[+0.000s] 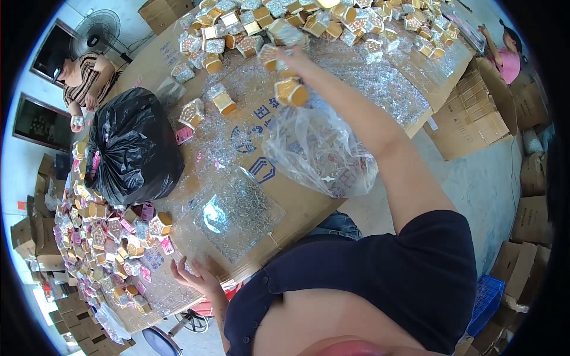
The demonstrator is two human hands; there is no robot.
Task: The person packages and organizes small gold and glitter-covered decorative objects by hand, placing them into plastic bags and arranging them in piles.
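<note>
At the far side of the cardboard-covered table, my right hand [292,58] reaches to the edge of a pile of small gold house-shaped ornaments [356,24] with glittery white tops. Motion smears its fingers, so their grip cannot be made out. Right by it are a patterned gold ornament [268,56] and a plain gold-based one [291,92]. My left hand [196,276] rests low at the table's near edge, fingers spread, beside a clear bag of thin metal pins or hooks [240,207]. Just beyond it lie ornaments with pink tags [107,237].
A crumpled clear plastic bag [320,151] lies under my right forearm. A tied black bag [136,148] stands at the left. Loose glitter covers the cardboard [380,89]. Across the table a person in stripes [89,77] works; another person in pink [506,59] is far right, near an open carton [475,113].
</note>
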